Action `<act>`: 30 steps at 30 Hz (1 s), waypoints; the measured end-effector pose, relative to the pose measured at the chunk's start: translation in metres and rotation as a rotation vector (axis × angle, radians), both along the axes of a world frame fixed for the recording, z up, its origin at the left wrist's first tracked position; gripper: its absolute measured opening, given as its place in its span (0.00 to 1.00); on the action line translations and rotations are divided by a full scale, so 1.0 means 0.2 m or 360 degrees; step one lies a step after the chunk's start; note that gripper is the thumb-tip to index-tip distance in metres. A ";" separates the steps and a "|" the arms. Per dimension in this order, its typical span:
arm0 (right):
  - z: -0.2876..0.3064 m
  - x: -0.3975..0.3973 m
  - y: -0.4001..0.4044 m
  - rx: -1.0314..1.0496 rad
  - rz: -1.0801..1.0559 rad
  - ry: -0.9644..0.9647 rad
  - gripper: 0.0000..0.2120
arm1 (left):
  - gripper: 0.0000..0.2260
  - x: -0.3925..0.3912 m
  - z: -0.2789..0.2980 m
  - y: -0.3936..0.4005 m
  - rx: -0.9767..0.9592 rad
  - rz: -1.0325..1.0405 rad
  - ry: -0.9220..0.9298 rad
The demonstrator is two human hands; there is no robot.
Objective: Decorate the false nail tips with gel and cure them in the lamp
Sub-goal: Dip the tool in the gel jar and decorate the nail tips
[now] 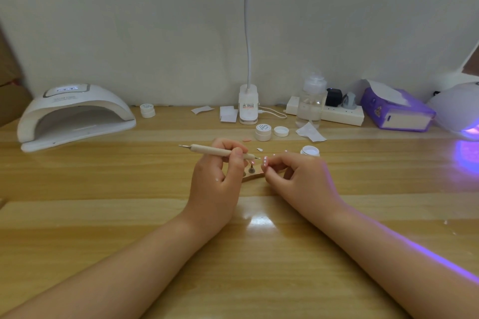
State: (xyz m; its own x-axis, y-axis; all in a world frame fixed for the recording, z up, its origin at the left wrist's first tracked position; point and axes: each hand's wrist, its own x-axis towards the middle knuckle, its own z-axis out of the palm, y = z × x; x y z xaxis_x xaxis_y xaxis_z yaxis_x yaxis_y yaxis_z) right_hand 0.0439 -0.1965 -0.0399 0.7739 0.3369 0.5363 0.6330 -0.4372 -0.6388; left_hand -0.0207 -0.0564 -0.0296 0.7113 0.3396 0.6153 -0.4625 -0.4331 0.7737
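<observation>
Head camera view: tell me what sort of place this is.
Probably a home nail-art workstation at a wooden desk. A white nail curing lamp stands at the left, small gel pots sit mid-desk, and the left hand holds a dotting tool near a dotted false nail tip.

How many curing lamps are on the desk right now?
2: a white curing lamp at the far left, unlit inside, and a second lamp at the far right edge, glowing purple and partly cut off by the frame.
</observation>
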 end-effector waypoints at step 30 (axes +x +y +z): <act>0.01 0.06 0.02 -0.0332 -0.0116 0.0189 0.07 | 0.06 0.02 -0.02 0.01 -0.0079 0.0025 0.0020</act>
State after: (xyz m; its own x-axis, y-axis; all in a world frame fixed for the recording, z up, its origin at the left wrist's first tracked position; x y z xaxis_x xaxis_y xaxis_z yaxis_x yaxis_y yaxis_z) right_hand 0.0558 -0.1924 -0.0384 0.8537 0.3717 0.3648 0.5208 -0.6094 -0.5978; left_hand -0.0160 -0.0536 -0.0331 0.7132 0.3809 0.5884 -0.4460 -0.4010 0.8002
